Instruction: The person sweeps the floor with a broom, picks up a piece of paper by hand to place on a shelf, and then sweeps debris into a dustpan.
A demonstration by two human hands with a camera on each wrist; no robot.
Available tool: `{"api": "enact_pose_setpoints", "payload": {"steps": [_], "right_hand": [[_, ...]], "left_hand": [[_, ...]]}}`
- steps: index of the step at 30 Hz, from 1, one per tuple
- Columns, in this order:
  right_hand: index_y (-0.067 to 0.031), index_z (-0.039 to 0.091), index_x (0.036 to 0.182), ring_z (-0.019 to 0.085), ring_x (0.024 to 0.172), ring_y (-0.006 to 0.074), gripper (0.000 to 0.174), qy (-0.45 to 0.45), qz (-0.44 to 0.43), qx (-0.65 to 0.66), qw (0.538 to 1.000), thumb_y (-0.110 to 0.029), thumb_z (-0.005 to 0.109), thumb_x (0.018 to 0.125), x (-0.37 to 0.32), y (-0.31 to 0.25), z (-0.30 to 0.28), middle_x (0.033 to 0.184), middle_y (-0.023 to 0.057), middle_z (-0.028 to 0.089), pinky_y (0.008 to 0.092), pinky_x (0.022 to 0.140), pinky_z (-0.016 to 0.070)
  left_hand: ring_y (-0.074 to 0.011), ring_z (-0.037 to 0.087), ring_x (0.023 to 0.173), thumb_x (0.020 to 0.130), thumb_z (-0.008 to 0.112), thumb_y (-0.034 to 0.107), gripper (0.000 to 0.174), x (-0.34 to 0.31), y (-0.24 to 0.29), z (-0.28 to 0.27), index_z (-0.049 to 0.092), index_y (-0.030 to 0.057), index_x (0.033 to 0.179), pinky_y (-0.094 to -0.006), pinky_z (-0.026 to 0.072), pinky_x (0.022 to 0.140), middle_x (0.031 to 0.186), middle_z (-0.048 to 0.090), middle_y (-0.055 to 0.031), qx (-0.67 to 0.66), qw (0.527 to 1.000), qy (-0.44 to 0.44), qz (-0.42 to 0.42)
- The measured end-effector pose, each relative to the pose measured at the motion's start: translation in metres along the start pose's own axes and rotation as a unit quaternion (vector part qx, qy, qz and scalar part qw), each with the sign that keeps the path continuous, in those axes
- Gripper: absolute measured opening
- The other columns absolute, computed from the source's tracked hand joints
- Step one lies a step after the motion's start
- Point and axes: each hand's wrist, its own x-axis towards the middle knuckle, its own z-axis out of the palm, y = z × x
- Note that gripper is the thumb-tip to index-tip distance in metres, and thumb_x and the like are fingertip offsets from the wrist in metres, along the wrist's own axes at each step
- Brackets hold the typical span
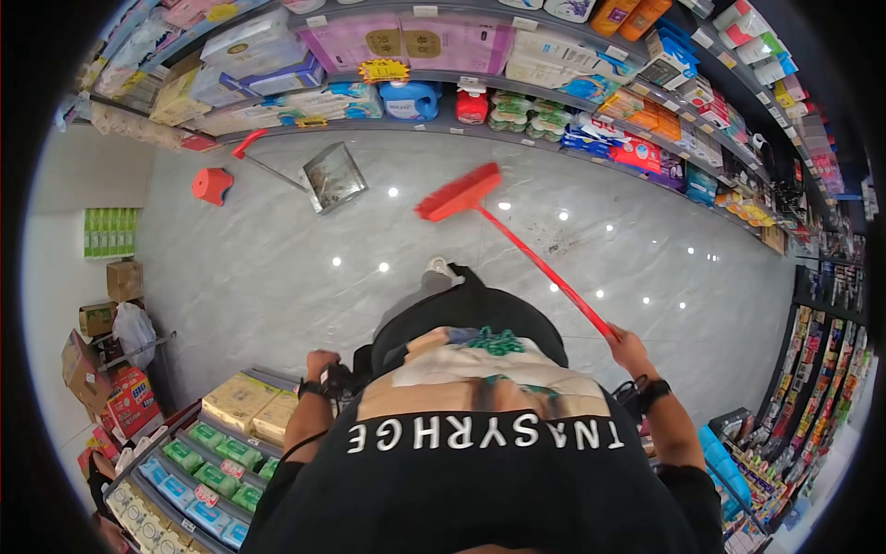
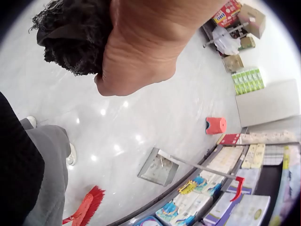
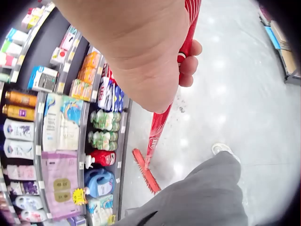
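My right hand (image 1: 630, 353) grips the upper end of a red broom (image 1: 546, 263), fingers wrapped round its stick in the right wrist view. The blurred red bristle head (image 1: 459, 192) is at the floor ahead of my feet. A patch of dark dirt (image 1: 559, 240) lies on the tiles right of the head. To the left, a metal long-handled dustpan (image 1: 334, 179) sits on the floor with some debris inside. My left hand (image 1: 321, 361) is at my left side, fingers curled against a black, shaggy, frayed-looking bundle (image 2: 75, 40); its kind I cannot tell.
Stocked shelves (image 1: 443, 127) curve along the far side, with bottles and paper packs. A red stool (image 1: 212, 186) stands left of the dustpan. Cardboard boxes (image 1: 125, 281) are piled at the left wall. A display of packaged wipes (image 1: 217, 480) is close at my left.
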Motion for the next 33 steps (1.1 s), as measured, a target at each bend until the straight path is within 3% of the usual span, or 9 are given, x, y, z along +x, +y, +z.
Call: {"api": "enact_pose_setpoints", "payload": {"steps": [3,7,8,11,17,25,29,31,33], "right_hand": [[-0.0242,0.047,0.111,0.052,0.09,0.029,0.035,-0.025,-0.034,-0.07,0.997,-0.038,0.041,0.08,0.053,-0.05,-0.019,0.095,0.0115,0.056,0.0357,0.075,0.0419],[-0.0258,0.048,0.111,0.05,0.094,0.0278,0.034,-0.035,-0.085,-0.086,0.992,-0.038,0.039,0.08,0.138,-0.113,-0.023,0.101,0.0102,0.054,0.0367,0.08,0.0398],[-0.0262,0.048,0.111,0.05,0.095,0.0274,0.034,-0.046,-0.082,-0.09,0.992,-0.038,0.039,0.08,0.153,-0.128,-0.026,0.102,0.0098,0.054,0.0366,0.081,0.0394],[-0.0301,0.047,0.111,0.05,0.096,0.0254,0.033,-0.051,-0.034,-0.098,0.993,-0.036,0.039,0.08,0.178,-0.146,-0.036,0.102,0.0072,0.054,0.0356,0.083,0.0385],[-0.0296,0.046,0.112,0.053,0.09,0.0231,0.035,-0.071,0.054,-0.022,0.996,-0.035,0.04,0.079,0.166,-0.069,-0.034,0.096,0.0074,0.056,0.0333,0.078,0.0408],[-0.0179,0.05,0.11,0.042,0.038,0.0138,0.036,-0.074,0.176,0.177,0.965,-0.029,0.041,0.077,0.059,0.06,-0.013,0.048,0.0045,0.043,0.0281,0.038,0.0358],[-0.0188,0.051,0.108,0.054,0.052,0.0198,0.036,-0.036,0.231,0.112,0.966,-0.035,0.043,0.077,-0.003,0.09,-0.014,0.062,0.0105,0.056,0.0302,0.051,0.043],[-0.0193,0.051,0.109,0.049,0.042,0.0165,0.036,0.023,0.151,0.026,0.988,-0.034,0.045,0.077,-0.027,0.11,-0.008,0.059,0.0084,0.055,0.0292,0.044,0.041],[-0.017,0.051,0.108,0.058,0.061,0.0231,0.036,0.022,0.174,0.005,0.984,-0.034,0.045,0.078,-0.059,0.1,-0.018,0.075,0.013,0.06,0.0309,0.058,0.0448]], "left_hand": [[-0.0269,0.057,0.076,0.059,0.054,0.032,0.023,-0.042,0.0,0.001,0.062,0.0168,0.074,-0.0353,0.0453,0.062,0.079,0.06,-0.0075,-0.105,0.994,0.017,0.017],[-0.0244,0.058,0.078,0.059,0.055,0.037,0.028,-0.076,-0.026,0.044,0.062,0.016,0.076,-0.0348,0.045,0.065,0.079,0.061,-0.0075,-0.28,0.931,0.055,-0.228],[-0.0222,0.059,0.072,0.058,0.057,0.035,0.028,-0.087,-0.023,0.049,0.062,0.011,0.072,-0.032,0.0452,0.063,0.073,0.061,-0.0086,-0.13,0.968,0.054,-0.208],[-0.0193,0.059,0.065,0.056,0.061,0.031,0.026,-0.126,-0.01,0.02,0.062,0.0065,0.067,-0.0295,0.0449,0.059,0.066,0.061,-0.0084,-0.354,0.844,0.078,-0.396],[-0.0148,0.059,0.065,0.055,0.062,0.028,0.026,-0.131,-0.021,0.019,0.062,0.0056,0.068,-0.0271,0.0446,0.058,0.066,0.061,-0.0081,-0.269,0.892,0.01,-0.365],[-0.0189,0.059,0.074,0.057,0.06,0.024,0.021,-0.063,0.023,-0.062,0.063,0.0079,0.07,-0.0281,0.0444,0.066,0.074,0.061,-0.01,-0.284,0.911,0.071,-0.291],[-0.0186,0.059,0.071,0.058,0.06,0.02,0.018,-0.027,-0.008,-0.042,0.064,0.0068,0.069,-0.0279,0.0445,0.066,0.073,0.061,-0.01,-0.199,0.972,0.054,-0.116],[-0.0163,0.058,0.064,0.057,0.062,0.017,0.019,-0.025,0.005,-0.045,0.063,0.0022,0.069,-0.0265,0.045,0.06,0.068,0.061,-0.0096,-0.32,0.93,0.085,-0.16],[-0.015,0.057,0.061,0.057,0.064,0.016,0.02,-0.037,0.053,-0.085,0.062,0.0004,0.068,-0.0256,0.045,0.058,0.066,0.061,-0.0092,-0.397,0.881,0.079,-0.246]]}}
